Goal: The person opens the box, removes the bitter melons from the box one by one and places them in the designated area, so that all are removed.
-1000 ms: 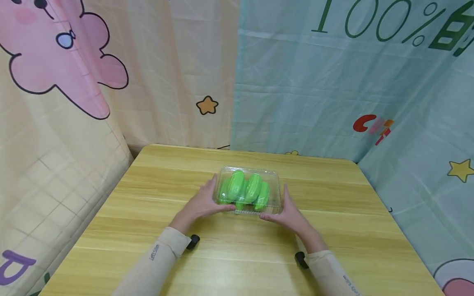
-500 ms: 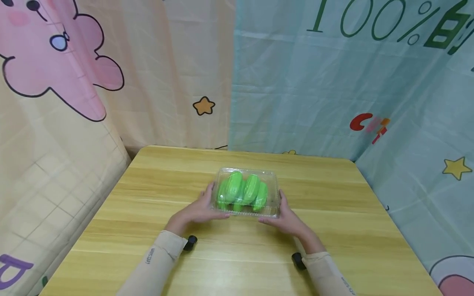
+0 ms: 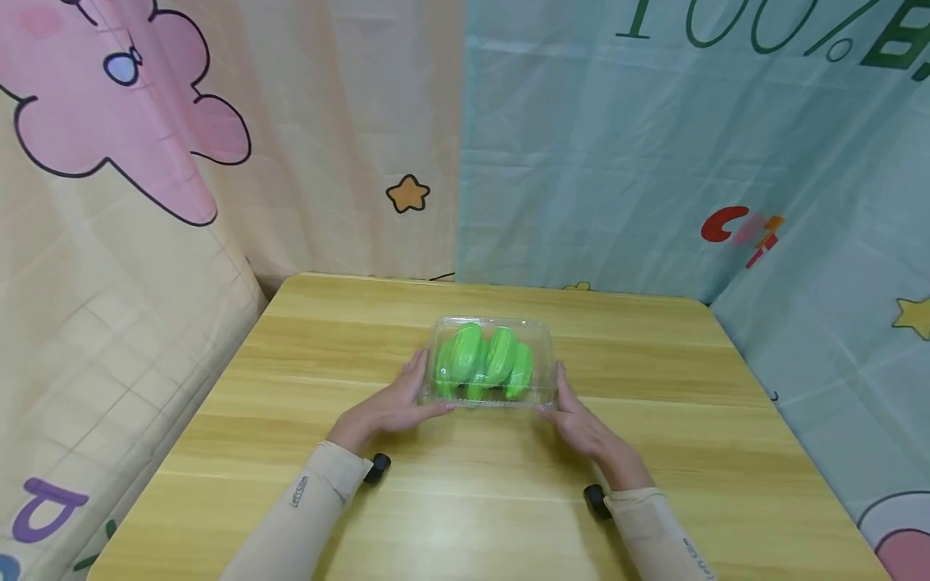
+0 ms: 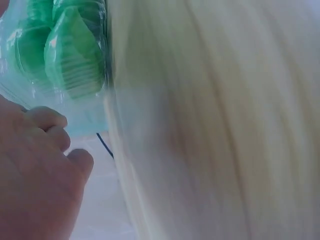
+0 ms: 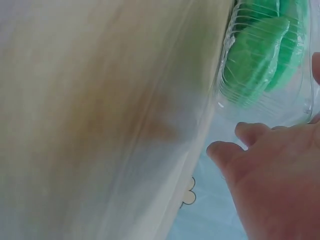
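Observation:
A lidded clear plastic box (image 3: 543, 363) stands on the table in the head view, several bright green ridged oblong pieces (image 3: 501, 355) piled inside it. At the box's left side is my left hand (image 3: 392, 407), fingers extended along the wall and thumb by the front corner. On the opposite side, my right hand (image 3: 584, 428) has straight fingers beside the right wall, its thumb near that front corner. Both wrist views show the hands close against the box; contact there is hard to tell. The left wrist view shows the left hand's fingers (image 4: 55, 130) loosely bent.
The wood-grain table (image 3: 472, 492) extends around the box on all sides. Behind it hang printed curtains, a cream one (image 3: 349, 145) and a blue one (image 3: 581, 161). A black wrist camera (image 3: 378, 468) sits on each forearm.
The right thumb has drawn back from the box's front edge toward its right corner. The left thumb has slid off the front rim. The box stays in about the same place; the head view has tilted slightly.

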A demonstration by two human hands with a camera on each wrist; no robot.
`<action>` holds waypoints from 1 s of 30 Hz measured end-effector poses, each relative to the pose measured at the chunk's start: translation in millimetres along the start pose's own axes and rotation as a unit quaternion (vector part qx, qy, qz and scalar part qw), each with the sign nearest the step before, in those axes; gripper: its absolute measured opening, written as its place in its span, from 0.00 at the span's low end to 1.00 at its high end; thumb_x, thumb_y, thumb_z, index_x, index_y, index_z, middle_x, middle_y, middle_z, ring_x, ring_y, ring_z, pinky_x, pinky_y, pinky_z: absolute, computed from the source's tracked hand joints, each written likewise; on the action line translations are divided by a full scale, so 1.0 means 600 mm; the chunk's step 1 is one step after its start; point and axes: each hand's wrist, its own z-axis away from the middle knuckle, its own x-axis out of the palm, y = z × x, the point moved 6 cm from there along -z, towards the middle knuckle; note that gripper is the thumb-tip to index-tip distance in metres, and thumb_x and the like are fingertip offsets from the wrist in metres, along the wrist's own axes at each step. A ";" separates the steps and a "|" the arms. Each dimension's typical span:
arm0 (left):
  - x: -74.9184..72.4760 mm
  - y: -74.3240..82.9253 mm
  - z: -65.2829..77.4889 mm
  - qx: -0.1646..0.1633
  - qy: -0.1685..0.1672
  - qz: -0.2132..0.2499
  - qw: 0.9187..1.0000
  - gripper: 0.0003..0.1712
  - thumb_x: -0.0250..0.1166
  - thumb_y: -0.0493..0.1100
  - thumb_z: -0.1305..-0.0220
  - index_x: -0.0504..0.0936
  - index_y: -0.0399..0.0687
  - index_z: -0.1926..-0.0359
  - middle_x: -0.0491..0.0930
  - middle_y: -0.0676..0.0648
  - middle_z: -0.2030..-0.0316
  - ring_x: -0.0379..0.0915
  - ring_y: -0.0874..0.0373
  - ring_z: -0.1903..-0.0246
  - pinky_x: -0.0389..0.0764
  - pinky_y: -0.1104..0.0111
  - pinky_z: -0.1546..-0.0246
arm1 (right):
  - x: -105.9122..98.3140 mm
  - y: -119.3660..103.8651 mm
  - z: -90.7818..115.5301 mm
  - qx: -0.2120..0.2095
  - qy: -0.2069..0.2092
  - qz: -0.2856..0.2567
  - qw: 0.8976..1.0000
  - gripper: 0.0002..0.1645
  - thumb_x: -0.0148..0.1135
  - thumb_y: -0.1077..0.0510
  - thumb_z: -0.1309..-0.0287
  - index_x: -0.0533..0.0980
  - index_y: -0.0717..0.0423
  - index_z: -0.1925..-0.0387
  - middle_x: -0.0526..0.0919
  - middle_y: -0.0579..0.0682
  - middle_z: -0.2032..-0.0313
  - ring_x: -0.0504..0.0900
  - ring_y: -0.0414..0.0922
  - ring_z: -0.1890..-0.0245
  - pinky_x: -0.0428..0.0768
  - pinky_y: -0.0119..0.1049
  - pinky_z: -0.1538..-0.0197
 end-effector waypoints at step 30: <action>-0.003 0.010 0.012 0.054 -0.030 -0.004 0.998 0.44 0.42 0.52 0.19 0.23 0.42 0.22 0.23 0.38 0.22 0.21 0.44 0.24 0.34 0.52 0.27 | -0.006 -0.009 0.014 -0.007 0.041 0.112 0.993 0.40 0.41 0.60 0.23 0.34 0.68 0.23 0.36 0.66 0.23 0.38 0.60 0.23 0.40 0.59 0.26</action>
